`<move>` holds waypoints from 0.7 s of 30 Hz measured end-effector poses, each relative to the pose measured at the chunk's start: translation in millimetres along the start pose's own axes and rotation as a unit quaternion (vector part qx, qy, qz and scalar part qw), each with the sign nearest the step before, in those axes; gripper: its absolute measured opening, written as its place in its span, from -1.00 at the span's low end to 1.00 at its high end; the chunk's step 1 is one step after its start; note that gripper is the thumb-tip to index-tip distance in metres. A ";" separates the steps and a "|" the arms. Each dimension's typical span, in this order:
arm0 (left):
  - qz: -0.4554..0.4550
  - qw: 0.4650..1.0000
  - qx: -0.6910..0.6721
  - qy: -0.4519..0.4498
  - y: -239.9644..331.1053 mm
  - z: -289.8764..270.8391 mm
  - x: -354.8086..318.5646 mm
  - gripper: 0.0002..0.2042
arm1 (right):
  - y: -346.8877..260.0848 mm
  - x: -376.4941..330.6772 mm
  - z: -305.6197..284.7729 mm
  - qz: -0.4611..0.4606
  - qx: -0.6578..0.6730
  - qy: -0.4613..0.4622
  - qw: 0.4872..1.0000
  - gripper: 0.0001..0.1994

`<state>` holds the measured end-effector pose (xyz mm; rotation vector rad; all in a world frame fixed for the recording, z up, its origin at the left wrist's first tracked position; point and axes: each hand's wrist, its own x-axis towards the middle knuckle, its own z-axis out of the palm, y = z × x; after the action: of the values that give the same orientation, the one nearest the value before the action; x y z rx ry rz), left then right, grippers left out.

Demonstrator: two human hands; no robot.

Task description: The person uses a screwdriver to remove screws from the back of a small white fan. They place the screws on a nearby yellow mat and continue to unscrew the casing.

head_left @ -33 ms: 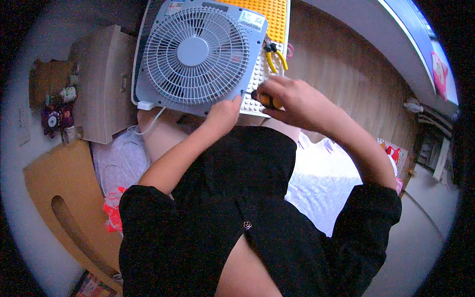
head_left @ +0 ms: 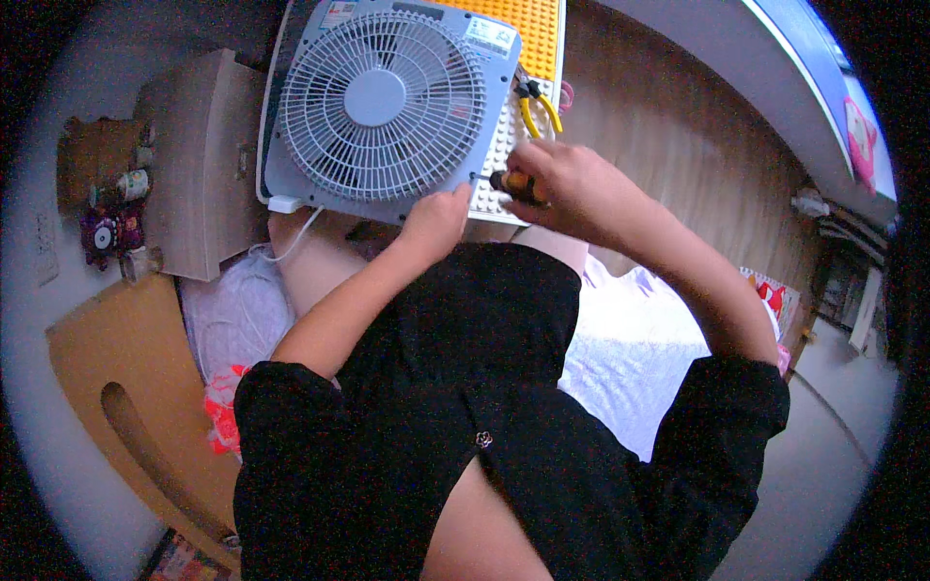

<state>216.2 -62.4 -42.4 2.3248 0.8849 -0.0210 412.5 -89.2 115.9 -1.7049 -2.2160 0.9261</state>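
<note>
"Two hands are at one corner of the fan, then. What's the right one doing?"

"The right hand point(head_left: 572, 189) has its fingers curled round the orange-and-black handle of a screwdriver point(head_left: 516, 184). The shaft points left, its tip at the casing's lower right corner."

"Where does the fan point(head_left: 375, 98) lie?"

"Flat, at the top of the view, round grille facing up. Its grey-blue square casing sits at a slant over a studded board, white point(head_left: 504, 145) near the screwdriver and yellow point(head_left: 535, 39) farther off."

"And the left hand point(head_left: 436, 221)?"

"At the casing's near edge, just beside the screwdriver's tip. Its fingers are drawn close together against that corner; I can't tell whether they pinch it or only press."

"Anything else within reach?"

"Pliers point(head_left: 535, 105) with yellow handles, on the board to the right of the fan, just beyond the right hand. Handles spread, pointing towards the person."

"What's that white thing at the other near corner?"

"A small white block point(head_left: 284, 204), just beside the casing, with a white cord point(head_left: 302, 237) near it, curving down past the person's leg."

"And behind the left elbow?"

"A wooden chair back point(head_left: 107, 358) with a long slot."
</note>
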 end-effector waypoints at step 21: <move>-0.025 0.998 -0.036 0.035 -3.2 5.5 11.9 -0.42 | -20.1 27.3 -2.2 0.030 -0.202 -0.029 0.978 -0.66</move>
<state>224.6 -56.7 -51.3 2.2485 0.9626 0.0705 388.8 -66.0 123.4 -1.9405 -2.5390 0.5672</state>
